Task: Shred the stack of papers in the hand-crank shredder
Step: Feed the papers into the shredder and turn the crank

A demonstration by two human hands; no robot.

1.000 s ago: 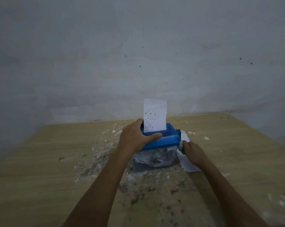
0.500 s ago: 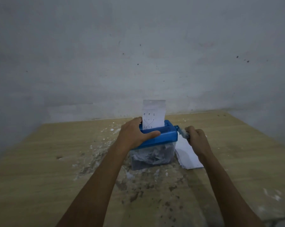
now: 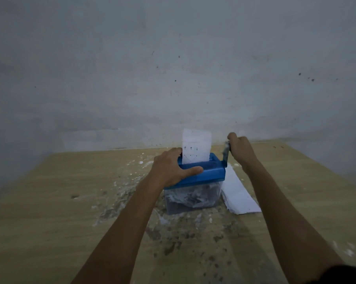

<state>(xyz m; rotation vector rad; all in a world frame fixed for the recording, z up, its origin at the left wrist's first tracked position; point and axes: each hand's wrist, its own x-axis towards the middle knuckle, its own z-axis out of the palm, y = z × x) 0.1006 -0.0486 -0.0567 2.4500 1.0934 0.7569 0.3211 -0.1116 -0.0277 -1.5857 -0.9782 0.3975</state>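
Standing mid-table (image 3: 50,212): blue-lidded shredder (image 3: 205,173), clear bin (image 3: 193,201) holding crumpled white shreds. Rising upright from lid slot: printed sheet (image 3: 196,147). Clamping lid, thumb in front: left hand (image 3: 171,169). Curling round grey crank (image 3: 226,152), raised: right hand (image 3: 241,149). Lying flat just right of shredder: paper stack (image 3: 238,193).

The sheet of paper (image 3: 196,147) standing in the shredder (image 3: 205,173) carries small dark printed marks, too blurred to read as text.
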